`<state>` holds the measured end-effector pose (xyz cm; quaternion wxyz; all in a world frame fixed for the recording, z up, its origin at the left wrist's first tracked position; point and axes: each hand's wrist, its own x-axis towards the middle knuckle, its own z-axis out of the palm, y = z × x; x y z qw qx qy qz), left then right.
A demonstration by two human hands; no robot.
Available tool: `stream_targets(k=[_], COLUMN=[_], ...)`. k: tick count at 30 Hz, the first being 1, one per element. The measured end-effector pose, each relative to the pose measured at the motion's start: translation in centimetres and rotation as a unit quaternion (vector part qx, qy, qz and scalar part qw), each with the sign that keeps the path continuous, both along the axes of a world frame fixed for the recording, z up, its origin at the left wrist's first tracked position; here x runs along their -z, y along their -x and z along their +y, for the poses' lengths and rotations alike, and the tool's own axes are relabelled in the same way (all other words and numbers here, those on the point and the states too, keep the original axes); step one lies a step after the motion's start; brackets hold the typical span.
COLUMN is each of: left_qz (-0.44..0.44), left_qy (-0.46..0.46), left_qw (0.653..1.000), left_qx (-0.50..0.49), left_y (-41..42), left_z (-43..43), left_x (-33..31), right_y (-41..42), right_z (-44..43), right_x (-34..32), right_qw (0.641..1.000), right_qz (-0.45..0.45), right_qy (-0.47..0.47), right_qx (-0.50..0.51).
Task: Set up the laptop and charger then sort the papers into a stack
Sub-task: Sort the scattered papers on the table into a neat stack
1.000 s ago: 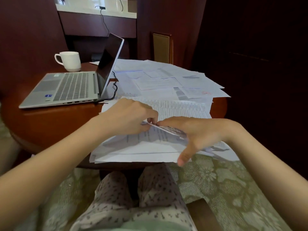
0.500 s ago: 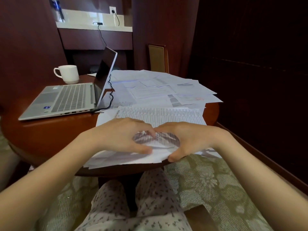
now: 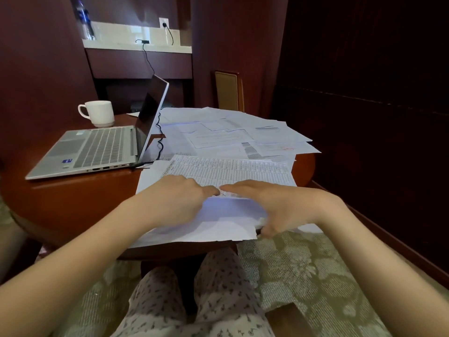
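Papers (image 3: 218,222): thin, white | left hand (image 3: 179,198) flat atop | right hand (image 3: 274,203) pinching edge

White papers (image 3: 233,139), silver laptop (image 3: 90,149), white mug (image 3: 99,114), reddish-brown table (image 3: 80,198), floral carpet (image 3: 298,268)

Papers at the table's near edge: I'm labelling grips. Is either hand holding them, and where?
The right hand grips the near papers at their near right edge, thumb underneath, fingers on top. The left hand only rests on them.

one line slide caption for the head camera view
Left hand and right hand gather loose papers on a round wooden table, open laptop and white mug alongside.
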<state>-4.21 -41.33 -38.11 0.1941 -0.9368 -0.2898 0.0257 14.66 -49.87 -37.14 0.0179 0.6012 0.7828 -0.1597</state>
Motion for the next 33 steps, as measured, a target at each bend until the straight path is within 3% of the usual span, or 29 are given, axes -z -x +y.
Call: stream_targets(k=[5,8,18,24,28,33], left_qz=[-0.017,-0.067,-0.112,-0.113,-0.111,-0.098], left_qy=[-0.078,-0.161,-0.111,-0.066,-0.139,-0.187], left_qw=[0.997,0.979,0.955,0.974,0.964,0.967], left_qx=[0.003,0.102,0.25,0.186,0.199,0.143], left_y=[0.0,0.7,2.3,2.1,2.0,1.7], left_z=[-1.1,-1.3,-2.0,-3.4,-3.2,-2.2], left_x=[-1.1,-0.9,1.5,2.1,1.7,0.7], right_y=[-0.7,-0.4,0.4,0.3,0.5,0.5], right_z=[-1.1,-1.4,-2.8,-2.6,-2.5,-2.1], right_x=[-0.9,-0.9,-0.1,0.3,0.1,-0.6], right_qw=[0.991,0.986,0.989,0.992,0.993,0.987], right_qz=[0.028,0.038,0.006,-0.008,0.004,0.004], right_qy=[-0.132,-0.16,-0.145,-0.121,-0.115,-0.155], right_qx=[0.019,0.017,0.002,0.023,0.019,0.034])
